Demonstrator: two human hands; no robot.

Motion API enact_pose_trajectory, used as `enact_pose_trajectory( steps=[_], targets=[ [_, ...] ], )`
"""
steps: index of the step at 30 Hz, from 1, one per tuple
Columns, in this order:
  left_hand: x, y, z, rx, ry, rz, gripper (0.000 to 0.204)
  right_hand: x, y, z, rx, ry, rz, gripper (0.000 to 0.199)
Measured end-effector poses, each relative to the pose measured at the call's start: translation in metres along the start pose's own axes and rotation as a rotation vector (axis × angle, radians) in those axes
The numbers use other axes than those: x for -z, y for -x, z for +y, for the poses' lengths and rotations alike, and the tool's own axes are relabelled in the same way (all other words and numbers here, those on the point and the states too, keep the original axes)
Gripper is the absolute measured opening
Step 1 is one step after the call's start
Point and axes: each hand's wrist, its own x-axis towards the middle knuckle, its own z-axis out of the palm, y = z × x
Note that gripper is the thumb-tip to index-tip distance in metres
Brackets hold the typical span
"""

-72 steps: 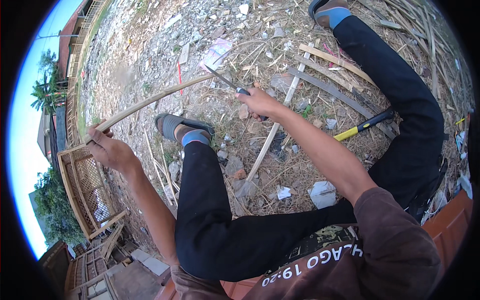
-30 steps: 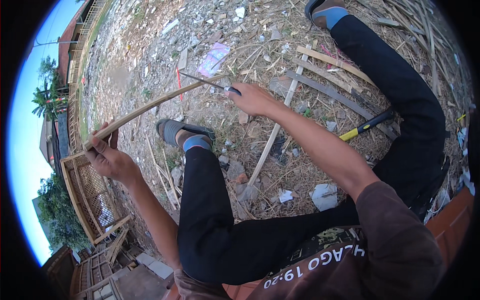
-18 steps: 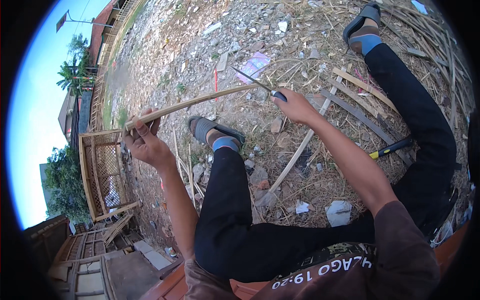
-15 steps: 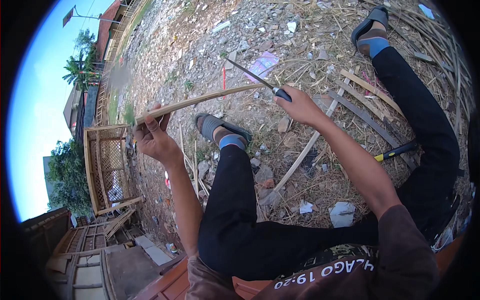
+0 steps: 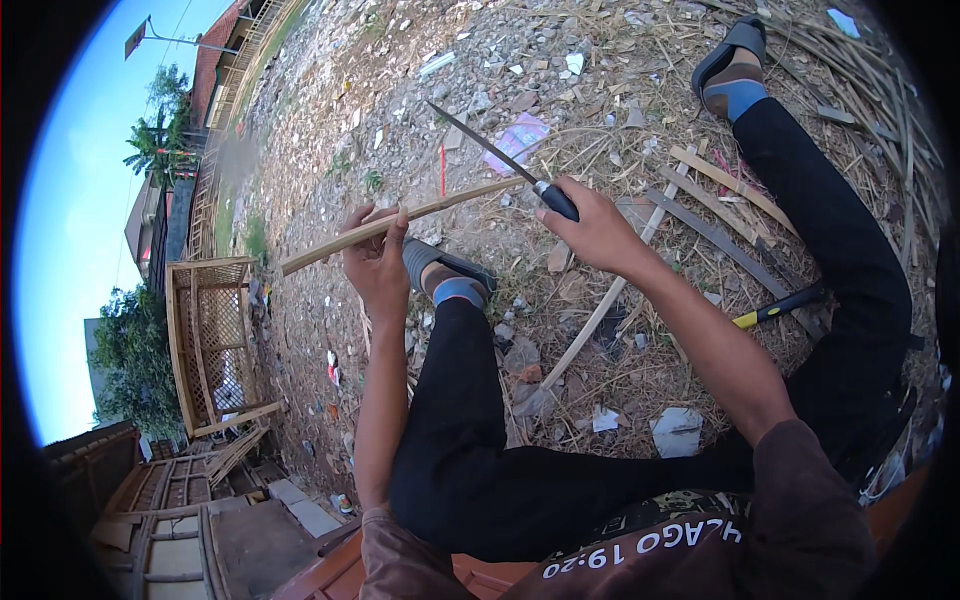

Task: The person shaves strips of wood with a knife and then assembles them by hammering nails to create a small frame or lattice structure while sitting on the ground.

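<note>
My left hand (image 5: 380, 270) pinches a long bamboo strip (image 5: 455, 199) between thumb and fingers, some way in from its near left end. The strip slants up to the right, and its far end lies close to the blade in my other hand. In my right hand (image 5: 595, 232) is a knife (image 5: 490, 144) with a long, narrow, tapering dark blade, a silver collar and a black handle. My fingers wrap round the handle, and the blade points up and to the left. Whether the edge touches the strip I cannot tell.
Bamboo and wood slats (image 5: 730, 185) lie on the rubble ground between my legs. A black-and-yellow tool handle (image 5: 780, 303) rests by my right leg. More long strips (image 5: 890, 110) are heaped at far right. A lattice frame (image 5: 215, 340) stands at left.
My left hand has slid right along the strip, further from its near end. The strip's near end has dropped slightly. The knife has shifted a little left.
</note>
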Motion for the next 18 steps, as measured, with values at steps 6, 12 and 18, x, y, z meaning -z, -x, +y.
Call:
enact_pose_trajectory(
  steps=[6,12,18],
  targets=[
    [-0.001,-0.002,-0.004,-0.011,0.034,0.038,0.025,0.0,0.008,0.002,0.003,0.06,-0.095,0.04],
    [-0.002,-0.002,0.032,-0.099,0.074,0.082,0.031,0.001,0.008,-0.007,0.005,0.067,-0.006,0.049],
    [-0.025,0.0,0.061,0.015,0.154,0.037,0.028,-0.016,0.004,-0.016,0.102,-0.028,-0.065,0.043]
  ],
)
